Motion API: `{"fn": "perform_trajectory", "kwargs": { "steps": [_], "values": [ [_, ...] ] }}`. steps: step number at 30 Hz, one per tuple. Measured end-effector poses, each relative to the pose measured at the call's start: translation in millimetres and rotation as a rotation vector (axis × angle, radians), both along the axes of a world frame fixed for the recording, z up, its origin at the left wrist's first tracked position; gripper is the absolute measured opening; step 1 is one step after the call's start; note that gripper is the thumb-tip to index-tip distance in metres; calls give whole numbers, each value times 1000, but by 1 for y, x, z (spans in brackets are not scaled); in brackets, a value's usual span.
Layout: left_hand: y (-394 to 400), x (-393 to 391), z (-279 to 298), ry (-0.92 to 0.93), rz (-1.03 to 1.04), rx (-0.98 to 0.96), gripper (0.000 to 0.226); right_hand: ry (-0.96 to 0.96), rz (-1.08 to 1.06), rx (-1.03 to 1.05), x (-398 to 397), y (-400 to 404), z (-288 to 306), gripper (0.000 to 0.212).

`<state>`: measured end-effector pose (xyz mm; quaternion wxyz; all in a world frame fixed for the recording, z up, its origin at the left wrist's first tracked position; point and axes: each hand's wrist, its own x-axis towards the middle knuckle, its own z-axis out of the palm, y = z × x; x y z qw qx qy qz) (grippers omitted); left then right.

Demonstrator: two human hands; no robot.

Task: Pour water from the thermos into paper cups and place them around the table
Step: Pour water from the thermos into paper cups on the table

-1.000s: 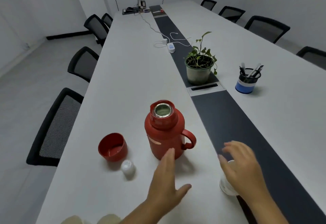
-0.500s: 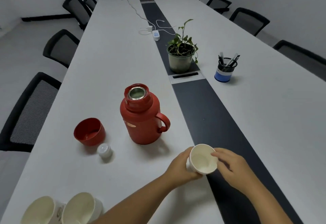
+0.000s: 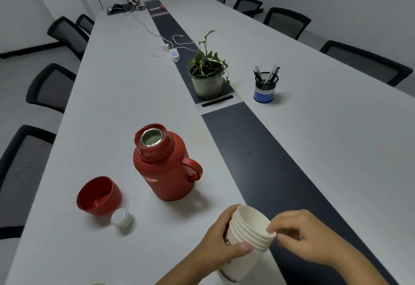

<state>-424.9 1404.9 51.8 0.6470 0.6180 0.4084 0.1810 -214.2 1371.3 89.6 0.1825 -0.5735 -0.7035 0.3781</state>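
A stack of paper cups is gripped by the left hand; its top rim is pinched by the right hand. The thermos is uncapped, nothing poured yet.

Left hand gripping stacked paper cups, right hand pinching top rim; open thermos sitting on surface.

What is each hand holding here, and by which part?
The left hand grips the stack of nested white paper cups around its side wall; the right hand pinches the rim of the top cup.
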Motion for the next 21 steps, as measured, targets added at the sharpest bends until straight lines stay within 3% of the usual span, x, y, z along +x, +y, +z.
{"fn": "perform_trajectory", "kwargs": {
  "steps": [5, 13, 17, 21],
  "values": [
    [0, -14, 10, -26, -44, -58, 67, 54, 82, 65, -5, -7, 10, 17],
    [-7, -22, 10, -35, -33, -83, 67, 145, 13, 93, -17, -12, 6, 22],
    [-8, -27, 14, 4, -94, -66, 58, 191, 5, -8, -21, -11, 12, 7],
    [-5, -32, 18, 26, -129, -89, 60, 79, 107, 6, -22, -14, 14, 18]
  ]
}}
